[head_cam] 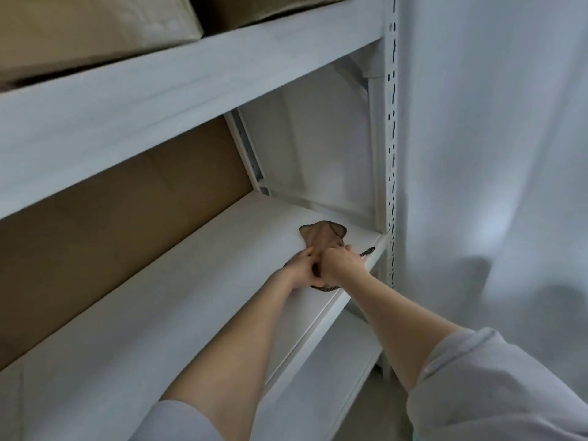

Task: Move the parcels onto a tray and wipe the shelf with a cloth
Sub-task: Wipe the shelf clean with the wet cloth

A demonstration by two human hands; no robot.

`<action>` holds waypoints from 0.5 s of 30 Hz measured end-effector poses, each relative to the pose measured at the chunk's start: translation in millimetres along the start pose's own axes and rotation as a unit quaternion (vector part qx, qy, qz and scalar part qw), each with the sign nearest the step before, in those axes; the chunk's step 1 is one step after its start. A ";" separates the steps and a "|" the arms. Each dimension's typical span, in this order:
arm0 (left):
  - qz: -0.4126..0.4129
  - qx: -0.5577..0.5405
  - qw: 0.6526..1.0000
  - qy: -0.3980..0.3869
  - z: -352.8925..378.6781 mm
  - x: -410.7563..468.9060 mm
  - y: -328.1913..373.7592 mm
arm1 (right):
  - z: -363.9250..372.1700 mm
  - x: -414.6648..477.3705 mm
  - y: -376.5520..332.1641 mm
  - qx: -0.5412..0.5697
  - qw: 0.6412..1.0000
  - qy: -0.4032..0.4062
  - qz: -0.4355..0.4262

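Observation:
A tan cloth point(323, 234) with a dark edge lies on the white shelf point(178, 300) near its right end. My left hand point(300, 270) and my right hand point(342, 264) are pressed together on the near part of the cloth, both gripping it against the shelf board. The far part of the cloth fans out beyond my fingers. Cardboard parcels point(95, 36) sit on the shelf above. No tray is in view.
A brown cardboard sheet point(111, 224) backs the shelf on the left. The perforated white upright point(390, 148) stands at the shelf's right end, with a pale curtain point(496, 148) beyond it. A lower shelf point(321, 380) shows beneath.

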State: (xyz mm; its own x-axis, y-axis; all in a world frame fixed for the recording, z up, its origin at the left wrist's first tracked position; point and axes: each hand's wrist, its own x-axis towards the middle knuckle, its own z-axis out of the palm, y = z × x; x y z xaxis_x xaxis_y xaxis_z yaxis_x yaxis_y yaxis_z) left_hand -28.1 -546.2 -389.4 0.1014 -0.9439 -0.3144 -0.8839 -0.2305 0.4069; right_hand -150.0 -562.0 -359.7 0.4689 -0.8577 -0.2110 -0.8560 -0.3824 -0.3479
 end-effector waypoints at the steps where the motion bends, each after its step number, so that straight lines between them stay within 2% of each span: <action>1: -0.008 0.002 1.000 0.003 3.2 -8.0 -4.8 | 2.8 -7.9 -3.3 -0.001 1.000 0.001 -0.012; 10: -0.046 -0.020 0.999 0.019 18.9 -86.3 -21.7 | 31.9 -54.3 -24.2 -0.016 0.997 -0.043 -0.066; 15: -0.069 -0.037 0.996 0.035 21.6 -129.3 -31.8 | 44.6 -77.7 -41.0 0.021 0.992 -0.073 -0.096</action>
State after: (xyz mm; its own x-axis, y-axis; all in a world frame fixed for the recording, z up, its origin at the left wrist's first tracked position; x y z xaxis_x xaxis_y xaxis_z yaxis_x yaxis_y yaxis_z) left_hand -23.0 -411.7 -380.3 0.2539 -0.9150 -0.3134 -0.8231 -0.3746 0.4268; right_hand -141.6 -464.4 -369.8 0.6520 -0.7103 -0.2653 -0.7389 -0.5168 -0.4323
